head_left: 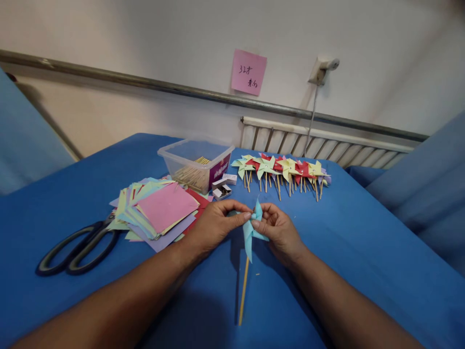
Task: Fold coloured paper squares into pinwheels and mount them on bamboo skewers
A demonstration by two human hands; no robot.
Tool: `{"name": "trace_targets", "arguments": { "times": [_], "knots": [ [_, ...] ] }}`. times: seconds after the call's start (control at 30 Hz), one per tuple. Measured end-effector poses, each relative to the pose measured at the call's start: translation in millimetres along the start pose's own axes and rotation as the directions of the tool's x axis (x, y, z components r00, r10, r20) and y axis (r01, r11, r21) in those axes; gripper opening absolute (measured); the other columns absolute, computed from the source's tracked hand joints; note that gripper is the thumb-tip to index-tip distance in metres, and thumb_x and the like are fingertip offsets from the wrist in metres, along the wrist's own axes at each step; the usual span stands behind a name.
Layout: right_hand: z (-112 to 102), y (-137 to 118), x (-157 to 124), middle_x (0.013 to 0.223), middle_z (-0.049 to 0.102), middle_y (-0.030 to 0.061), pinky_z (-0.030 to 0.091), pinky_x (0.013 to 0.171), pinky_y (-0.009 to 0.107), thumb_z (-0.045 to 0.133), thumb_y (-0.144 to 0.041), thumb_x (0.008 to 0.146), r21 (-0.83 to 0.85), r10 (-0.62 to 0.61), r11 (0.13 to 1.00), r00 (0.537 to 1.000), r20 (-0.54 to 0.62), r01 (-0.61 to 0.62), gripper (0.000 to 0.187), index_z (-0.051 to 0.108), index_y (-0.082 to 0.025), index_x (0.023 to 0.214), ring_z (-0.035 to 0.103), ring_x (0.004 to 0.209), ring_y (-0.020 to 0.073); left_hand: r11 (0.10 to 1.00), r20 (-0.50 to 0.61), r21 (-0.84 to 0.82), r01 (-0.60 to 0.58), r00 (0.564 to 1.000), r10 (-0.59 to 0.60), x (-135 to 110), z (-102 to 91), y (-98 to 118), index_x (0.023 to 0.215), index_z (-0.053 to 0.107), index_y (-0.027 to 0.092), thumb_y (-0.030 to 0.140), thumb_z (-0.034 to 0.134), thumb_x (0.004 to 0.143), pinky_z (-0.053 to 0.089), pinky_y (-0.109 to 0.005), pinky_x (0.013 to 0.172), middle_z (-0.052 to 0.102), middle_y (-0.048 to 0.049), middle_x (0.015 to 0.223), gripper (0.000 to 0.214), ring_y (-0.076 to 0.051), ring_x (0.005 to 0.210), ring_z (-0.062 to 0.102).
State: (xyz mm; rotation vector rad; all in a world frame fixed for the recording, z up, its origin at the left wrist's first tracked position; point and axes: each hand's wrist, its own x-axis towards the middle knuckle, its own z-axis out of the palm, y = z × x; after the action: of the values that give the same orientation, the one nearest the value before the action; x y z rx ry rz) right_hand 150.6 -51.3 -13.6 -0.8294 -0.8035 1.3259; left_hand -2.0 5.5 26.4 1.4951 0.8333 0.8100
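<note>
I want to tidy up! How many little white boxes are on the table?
2. The rear white box sits at the plastic tub's corner; the front white box lies beside the paper squares. Others may hide.

The desk (363,252) is covered in a matt blue cloth, smooth with soft creases. The pale blue pinwheel (250,232) is thin matt paper, crisply folded, on a bare, light wooden stick (243,291). The stack of squares (165,206) is the same matt coloured paper, as are the finished pinwheels (283,169) on wooden sticks. The scissors (78,245) have black plastic handles with a slight gloss. The tub (178,157) is clear, glossy plastic. The wall rail (163,87) looks like dull grey metal. The pink note (249,71) is matt paper.
</note>
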Motion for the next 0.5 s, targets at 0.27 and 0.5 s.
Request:
{"name": "trace_targets", "arguments": {
  "times": [0.27,0.5],
  "knots": [
    [-0.7,0.9,-0.1,0.076,0.066,-0.0036,0.047,0.065,0.022,0.082,-0.019,0.061,-0.016,-0.011,1.0,1.0,-0.001,0.011,0.034,0.059,-0.021,0.086,0.061,0.065,0.0093,0.997,0.001,0.069,-0.044,0.999,0.044,-0.2,0.5,0.8,0.082,0.074,0.021,0.032,0.071,0.07,0.045,-0.029,0.073,0.072,-0.0039,0.082,0.017,-0.018,0.078,0.061],
    [-1.9,0.8,-0.2,0.077,0.066,-0.0031,0.048,0.066,0.023,0.082,-0.02,0.062,-0.022,-0.008,1.0,1.0,0.011,0.008,0.035,0.059,-0.02,0.087,0.061,0.066,0.0098,0.992,0.01,0.127,-0.019,1.0,0.018,-0.1,0.0,0.5,0.077,0.073,0.019,0.034,0.07,0.071,0.044,-0.028,0.069,0.07,-0.0032,0.076,0.016,-0.017,0.072,0.059]
  ]
}}
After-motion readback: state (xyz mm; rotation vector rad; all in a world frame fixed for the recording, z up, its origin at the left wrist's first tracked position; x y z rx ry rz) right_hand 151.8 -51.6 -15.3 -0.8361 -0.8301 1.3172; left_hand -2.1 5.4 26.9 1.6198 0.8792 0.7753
